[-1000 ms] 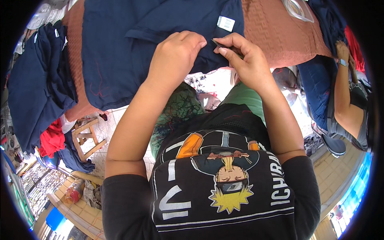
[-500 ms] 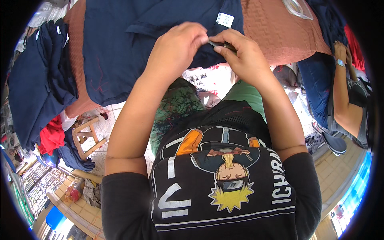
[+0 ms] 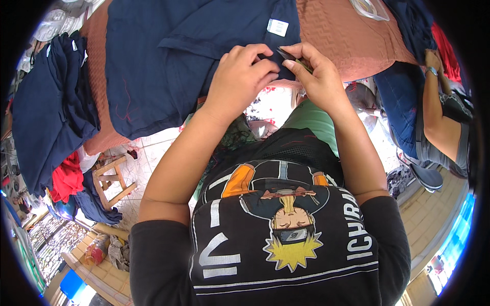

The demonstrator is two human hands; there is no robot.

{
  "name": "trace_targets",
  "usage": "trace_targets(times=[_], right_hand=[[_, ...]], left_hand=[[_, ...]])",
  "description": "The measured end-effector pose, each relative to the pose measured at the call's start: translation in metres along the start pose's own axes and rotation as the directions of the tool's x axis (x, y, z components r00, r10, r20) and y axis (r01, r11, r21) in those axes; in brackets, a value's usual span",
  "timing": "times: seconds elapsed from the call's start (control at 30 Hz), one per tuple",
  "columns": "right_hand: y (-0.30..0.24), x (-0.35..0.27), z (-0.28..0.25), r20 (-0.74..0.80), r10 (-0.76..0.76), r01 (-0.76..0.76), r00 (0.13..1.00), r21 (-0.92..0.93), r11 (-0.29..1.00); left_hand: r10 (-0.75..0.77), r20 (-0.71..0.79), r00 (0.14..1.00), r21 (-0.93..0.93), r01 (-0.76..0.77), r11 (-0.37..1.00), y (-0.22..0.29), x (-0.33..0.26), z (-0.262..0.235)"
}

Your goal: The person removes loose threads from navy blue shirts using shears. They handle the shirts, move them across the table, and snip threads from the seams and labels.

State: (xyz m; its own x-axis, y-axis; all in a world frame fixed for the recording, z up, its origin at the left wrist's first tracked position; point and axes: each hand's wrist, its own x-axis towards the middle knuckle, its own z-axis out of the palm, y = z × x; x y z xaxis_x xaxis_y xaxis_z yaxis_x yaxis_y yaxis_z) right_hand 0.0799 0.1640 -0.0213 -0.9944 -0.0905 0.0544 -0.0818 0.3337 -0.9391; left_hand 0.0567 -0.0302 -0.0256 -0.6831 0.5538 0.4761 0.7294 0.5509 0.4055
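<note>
A navy blue garment (image 3: 148, 66) with a white label (image 3: 277, 27) lies spread in front of me. In my right hand (image 3: 319, 74) is a small pair of thread snips (image 3: 286, 54); the dark pointed blades face left, and a yellowish-green part shows beneath the fingers. My left hand (image 3: 240, 76) is over the near edge of the garment, just left of the blades, its fingers curled. What those fingers hold, if anything, is hidden. Loose red threads (image 3: 125, 104) lie on the cloth at the left.
A brown textured cover (image 3: 342, 41) lies under the garment. A clear container (image 3: 368, 9) sits at the far right. Navy garments (image 3: 53, 102) hang at the left, above red cloth (image 3: 67, 181) and a wooden stool (image 3: 113, 181). At the right edge is another person's arm (image 3: 435, 109).
My hands have moved apart slightly; the left has come lower with its fingers more curled, and the snips' blades show more clearly. The garment and label have shifted a little left in view.
</note>
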Motion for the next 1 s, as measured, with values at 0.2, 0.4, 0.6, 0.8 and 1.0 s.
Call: trace_targets(times=[0.2,0.4,0.6,0.8,1.0], right_hand=[[-0.009,-0.001,-0.003,0.015,0.049,-0.048,0.999,-0.081,0.996],[0.0,-0.004,0.002,-0.015,-0.054,0.054,0.998,-0.036,0.998],[-0.004,-0.013,0.008,-0.029,-0.059,0.059,0.998,-0.001,0.998],[-0.002,-0.012,0.007,-0.012,-0.094,0.093,0.996,-0.041,0.995],[-0.009,-0.011,0.007,0.003,-0.187,0.184,0.982,-0.176,0.967]], left_hand=[[-0.045,0.265,0.963,-0.493,0.176,0.852,-0.021,-0.007,-0.058],[-0.122,-0.08,0.989,-0.138,0.11,0.984,0.014,-0.008,-0.021],[-0.168,-0.155,0.974,-0.056,0.162,0.985,0.007,-0.007,-0.001],[-0.297,-0.051,0.954,-0.11,0.29,0.951,0.006,0.006,-0.009],[-0.364,-0.047,0.93,-0.105,0.358,0.928,0.007,0.008,-0.009]])
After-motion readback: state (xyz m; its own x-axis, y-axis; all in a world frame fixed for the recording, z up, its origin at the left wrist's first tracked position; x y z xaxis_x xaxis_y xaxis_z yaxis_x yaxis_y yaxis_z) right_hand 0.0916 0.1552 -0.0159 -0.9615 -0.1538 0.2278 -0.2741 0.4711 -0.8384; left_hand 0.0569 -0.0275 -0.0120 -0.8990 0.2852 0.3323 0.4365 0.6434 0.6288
